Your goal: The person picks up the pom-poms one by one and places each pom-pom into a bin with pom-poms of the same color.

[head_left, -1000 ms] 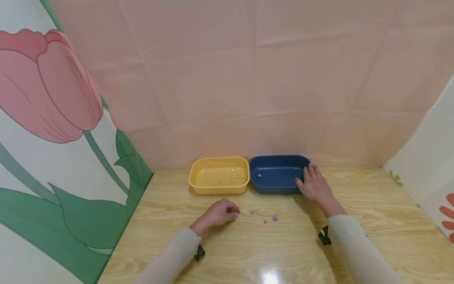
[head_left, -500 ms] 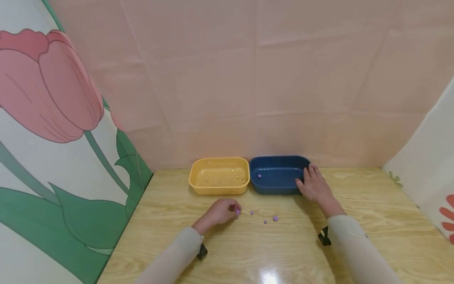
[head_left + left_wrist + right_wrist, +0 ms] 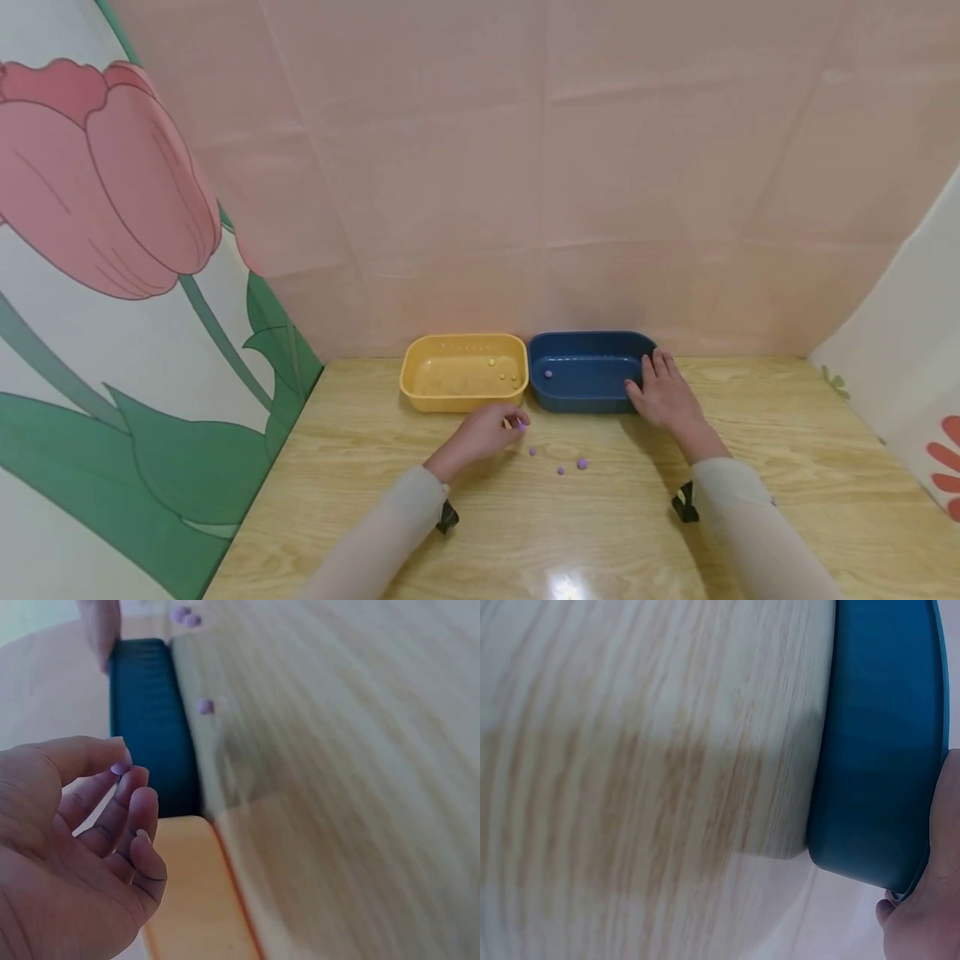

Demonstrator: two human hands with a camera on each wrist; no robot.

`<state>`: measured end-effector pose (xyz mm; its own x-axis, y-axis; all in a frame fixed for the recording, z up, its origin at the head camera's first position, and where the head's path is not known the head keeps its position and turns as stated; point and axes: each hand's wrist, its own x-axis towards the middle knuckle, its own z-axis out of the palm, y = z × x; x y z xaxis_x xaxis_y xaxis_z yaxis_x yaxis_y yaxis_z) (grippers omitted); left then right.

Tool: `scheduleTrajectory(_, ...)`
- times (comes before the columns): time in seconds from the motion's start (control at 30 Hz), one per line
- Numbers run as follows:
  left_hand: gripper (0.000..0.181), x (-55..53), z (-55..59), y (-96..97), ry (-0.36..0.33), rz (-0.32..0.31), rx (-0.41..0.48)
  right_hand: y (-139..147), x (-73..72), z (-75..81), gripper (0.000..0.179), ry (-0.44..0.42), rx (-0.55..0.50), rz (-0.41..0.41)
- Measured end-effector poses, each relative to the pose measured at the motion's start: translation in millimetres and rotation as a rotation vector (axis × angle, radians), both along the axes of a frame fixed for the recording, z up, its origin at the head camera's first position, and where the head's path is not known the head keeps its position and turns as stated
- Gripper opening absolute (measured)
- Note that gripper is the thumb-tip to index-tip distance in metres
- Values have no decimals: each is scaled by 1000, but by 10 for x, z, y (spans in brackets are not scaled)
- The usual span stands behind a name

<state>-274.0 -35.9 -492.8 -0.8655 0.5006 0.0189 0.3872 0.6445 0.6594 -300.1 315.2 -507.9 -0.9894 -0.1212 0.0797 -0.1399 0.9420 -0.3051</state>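
My left hand (image 3: 483, 433) pinches a small purple ball (image 3: 120, 768) between thumb and index fingertip, its other fingers loosely bent. It is over the table, just in front of the yellow tray (image 3: 450, 404) and near the left corner of the blue tray (image 3: 585, 405). One purple ball (image 3: 548, 374) lies inside the blue tray, towards its left end. At that tray's right end rests my right hand (image 3: 667, 396), with extended fingers on the rim. Three loose purple balls, one of them the larger ball (image 3: 582, 464), lie on the table between the hands.
Several small yellow balls (image 3: 491, 362) sit in the yellow tray. Both trays stand side by side at the back of the wooden table (image 3: 510, 533), close to a pink backdrop (image 3: 450, 208). A tulip-printed panel (image 3: 127, 183) stands at the left.
My left hand closes its pinch on the purple ball, then moves right and away from me, towards the gap between the trays. The right hand stays at the blue tray's rim.
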Motion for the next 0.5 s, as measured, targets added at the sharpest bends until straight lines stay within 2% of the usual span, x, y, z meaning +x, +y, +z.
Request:
scheduleTrajectory(0.17, 16, -50, 84, 134, 22, -2, 10, -4, 0, -17, 78, 4, 4, -3)
scheduleTrajectory(0.33, 12, -119, 181, 240, -1, 14, 79, -4, -6, -25, 78, 7, 9, 2)
scheduleTrajectory(0.5, 17, -171, 304, 324, 0, 25, 112, -10, 1, -31, 78, 19, 15, -3)
